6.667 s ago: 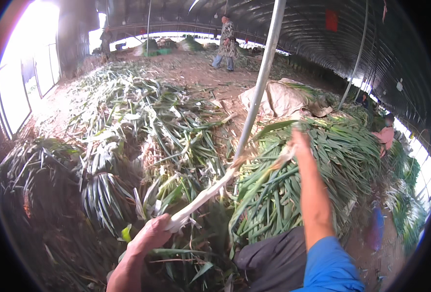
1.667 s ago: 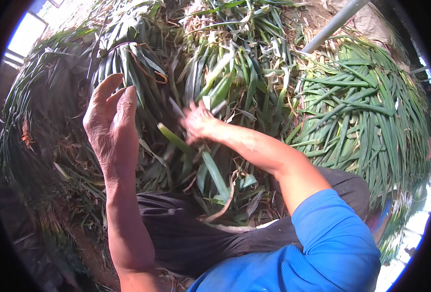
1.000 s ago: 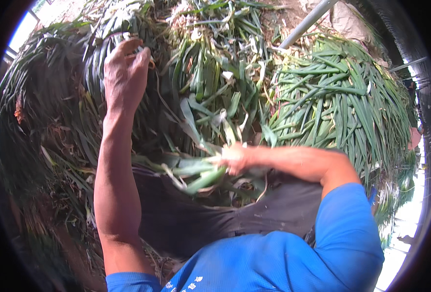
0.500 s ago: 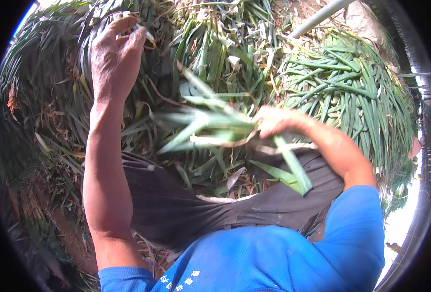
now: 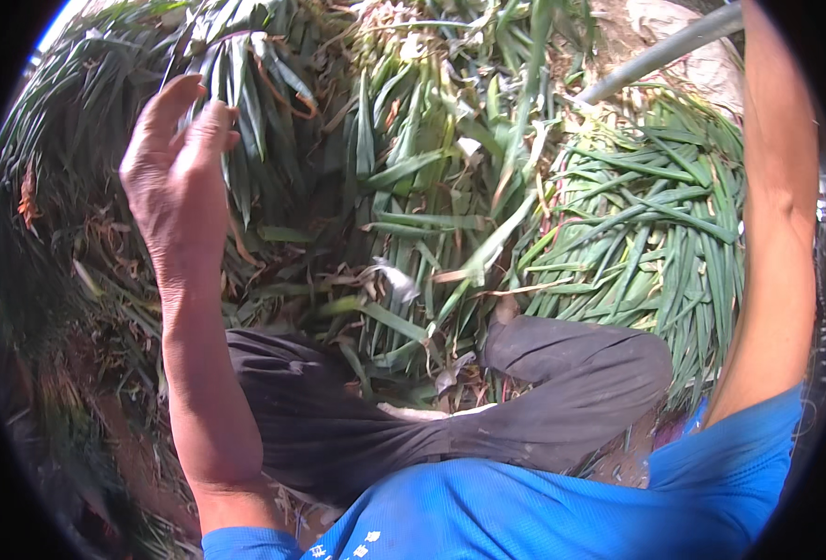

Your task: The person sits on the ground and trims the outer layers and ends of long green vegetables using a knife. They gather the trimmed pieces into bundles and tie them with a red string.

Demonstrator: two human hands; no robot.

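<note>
Half a second ago the right hand held a bundle of green-leaved stalks across the middle of the frame, over the lap; now that bundle is gone from there and the right hand itself has left the picture, with only the bare right forearm [image 5: 775, 224] rising along the right edge toward the upper right corner. Whether its grip is spread or pressed around anything cannot be told, since the hand is out of view, and where the lifted bundle went cannot be told either; judging by the arm's climb, it was probably carried up and off to the right, toward the stacked pile of green stalks [image 5: 656, 233] lying at the right of the frame. The left hand [image 5: 175, 177] has stayed in the upper left, raised in front of the loose heap of leafy plants [image 5: 376, 159], but has dropped slightly from its earlier reach. Its grip is spread and slack: fingers [image 5: 166, 103] loosely extended upward, back of the hand toward the camera, pinching nothing, close to the drooping leaves without clearly touching them. The left forearm runs straight down to the blue sleeve [image 5: 245, 543] at the bottom edge. Across the lower centre the dark trousers [image 5: 413, 439] of the seated person are now uncovered, with scraps of leaf on them.
</note>
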